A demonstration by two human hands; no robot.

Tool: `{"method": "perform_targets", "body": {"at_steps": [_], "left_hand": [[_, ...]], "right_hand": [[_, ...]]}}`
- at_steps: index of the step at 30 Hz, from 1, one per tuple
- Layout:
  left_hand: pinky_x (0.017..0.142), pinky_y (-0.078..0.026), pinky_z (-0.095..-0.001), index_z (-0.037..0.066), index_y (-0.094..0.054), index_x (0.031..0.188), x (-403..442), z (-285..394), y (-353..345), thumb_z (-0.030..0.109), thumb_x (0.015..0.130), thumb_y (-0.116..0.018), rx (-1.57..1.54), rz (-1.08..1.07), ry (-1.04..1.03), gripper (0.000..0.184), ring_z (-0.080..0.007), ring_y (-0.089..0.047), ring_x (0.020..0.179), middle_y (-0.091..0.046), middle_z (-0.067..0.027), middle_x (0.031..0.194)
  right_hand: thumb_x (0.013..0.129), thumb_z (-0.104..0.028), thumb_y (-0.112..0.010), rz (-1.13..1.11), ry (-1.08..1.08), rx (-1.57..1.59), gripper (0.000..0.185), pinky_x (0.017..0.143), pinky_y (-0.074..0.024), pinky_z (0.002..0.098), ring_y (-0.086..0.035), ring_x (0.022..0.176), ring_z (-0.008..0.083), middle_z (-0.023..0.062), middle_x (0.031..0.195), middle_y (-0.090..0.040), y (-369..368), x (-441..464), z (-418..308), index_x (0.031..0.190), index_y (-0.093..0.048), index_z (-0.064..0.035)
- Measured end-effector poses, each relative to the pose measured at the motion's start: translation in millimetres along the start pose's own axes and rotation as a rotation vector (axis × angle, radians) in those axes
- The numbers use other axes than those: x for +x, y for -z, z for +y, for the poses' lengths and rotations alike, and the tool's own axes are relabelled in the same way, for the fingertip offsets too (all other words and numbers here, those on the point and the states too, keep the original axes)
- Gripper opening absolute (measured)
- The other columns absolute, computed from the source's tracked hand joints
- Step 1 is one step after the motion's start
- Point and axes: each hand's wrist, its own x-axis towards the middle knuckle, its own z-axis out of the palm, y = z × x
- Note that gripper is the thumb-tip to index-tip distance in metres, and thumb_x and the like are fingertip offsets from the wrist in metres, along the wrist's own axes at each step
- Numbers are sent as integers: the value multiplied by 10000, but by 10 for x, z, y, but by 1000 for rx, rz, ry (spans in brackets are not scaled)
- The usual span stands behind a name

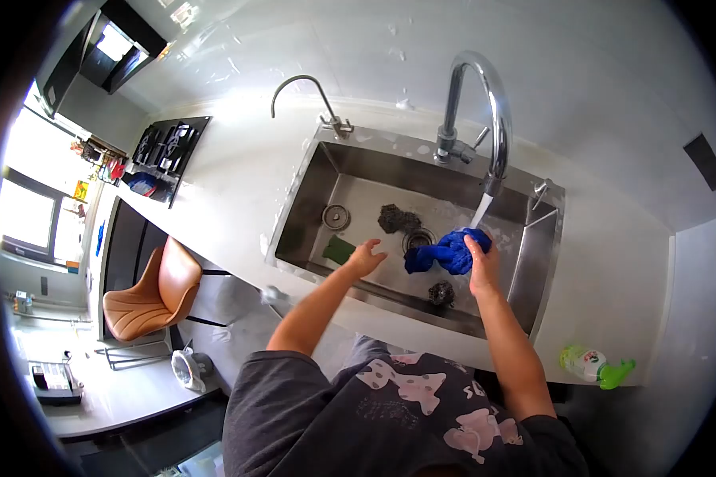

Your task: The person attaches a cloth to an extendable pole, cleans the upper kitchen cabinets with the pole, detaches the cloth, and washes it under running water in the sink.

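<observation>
My right hand [484, 262] grips a wet, bunched blue cloth [452, 253] over the right half of the steel sink [533, 270]. Water from the tall curved faucet [497, 119] runs down onto the cloth. My left hand [366, 258] hovers over the sink with its fingers apart and holds nothing. Beside it a green scouring pad [339, 250] lies on the sink floor. A dark grey crumpled rag [398, 218] rests near the drain [418, 239]. Below the blue cloth sits a steel wool scrubber [441, 293].
A thin second faucet [318, 87] stands at the sink's back left corner. On the counter's right lies a green and white spray bottle [589, 365]. A gas stove [167, 151] is on the far left counter, with a brown chair [163, 286] below it.
</observation>
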Motion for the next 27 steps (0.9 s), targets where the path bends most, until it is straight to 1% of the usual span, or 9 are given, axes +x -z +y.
{"method": "perform_targets", "body": {"at_steps": [7,9,13,15,17,19,23,25,27], "left_hand": [[907,-431,-382,125,-539,1200,-321,329,751,290,842,-575,403,-168,-247,396,-310,-535,1067,-576,-151,1131],[920,-414,-359,140,-589,1113,-679,500,1025,219,832,-565,828,-173,-451,293,-258,-528,1080,-591,-105,1088],[947,-390,-341,139,-608,1053,-1231,629,1606,180,789,-574,1209,-281,-816,269,-227,-514,1100,-569,-78,1137],[981,-362,-343,135,-613,998,-1470,535,1958,165,748,-577,1416,-7,-1122,254,-198,-495,1121,-569,-45,1129],[995,-351,-365,121,-617,970,-1687,589,2358,177,739,-585,1614,203,-1204,239,-196,-477,1143,-565,-43,1132],[1008,-323,-312,120,-615,857,-1796,563,2764,176,728,-571,1470,376,-1142,147,-194,-501,1102,-580,-54,1071],[973,-381,-368,147,-619,915,-1833,241,3361,147,729,-612,1451,489,-627,186,-223,-488,1132,-561,-57,1142],[927,-426,-371,130,-605,973,-1573,-71,3744,148,770,-626,887,811,-331,205,-253,-500,1107,-558,-76,1136],[899,-443,-355,102,-577,1059,-1494,-251,4162,184,803,-632,971,1069,-548,274,-272,-522,1052,-556,-111,1122]], "right_hand": [[773,-176,-684,136,6,72,260,836,-408,263,-547,887,119,18,928,-597,-242,164,69,970,-595,-31],[761,-235,-690,187,41,72,352,819,-415,272,-544,871,127,18,946,-584,-302,208,-28,1019,-561,-32],[813,-267,-635,156,-30,172,235,749,-439,296,-547,815,124,-4,865,-552,-81,398,122,952,-559,-94],[826,-210,-607,163,-42,242,202,743,-430,273,-549,824,124,5,876,-573,-121,414,72,961,-574,-63],[837,-215,-603,191,-37,230,231,764,-443,304,-553,876,143,19,926,-571,-140,417,42,1010,-569,-66],[836,-225,-615,274,-67,273,266,771,-445,314,-552,891,151,19,947,-568,-241,374,-22,1042,-559,-65],[826,-222,-635,196,-74,268,283,750,-456,300,-558,856,147,15,915,-565,-15,527,269,1044,-550,-64],[790,-223,-675,264,-58,262,296,702,-445,287,-544,826,132,9,891,-553,-219,402,111,998,-549,-55],[779,-208,-678,286,-44,222,292,711,-449,280,-545,829,130,16,899,-555,-251,354,102,989,-547,-53]]}}
